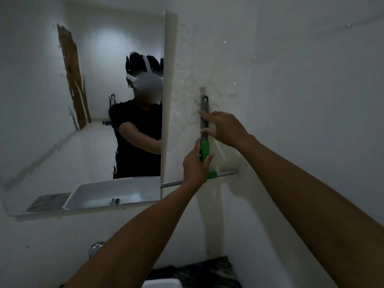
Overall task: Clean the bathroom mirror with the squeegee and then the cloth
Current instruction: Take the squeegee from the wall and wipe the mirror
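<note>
- Gripping the squeegee (204, 129), both hands were at the wall to the right of the mirror (83, 113); the tool stood handle-up against the wall, its blade running level along the bottom, near the mirror's lower right corner.
- The left hand (195, 165) was closed around the green lower part of the handle. The right hand (225, 127) rested higher, fingers laid across the grey upper part; whether it clamped fully could not be told.
- The hanging hole at the handle's top lay just below a small grey hook (202, 89) on the wall. Judgement: the tool was being taken from, or set on, that hook; which could not be told.
- Recommended handling: support the handle's weight with the lower hand, guide the top with the upper, and keep the blade flat and clear of the mirror's edge.
- No cloth was visible.
- Surroundings: a white basin (160, 283) at the bottom edge of view, a chrome fitting (95, 246) on the wall below the mirror, and dark stone counter (207, 271) beside the basin.
- Obstruction: none seen between tool and glass; lighting was dim.
</note>
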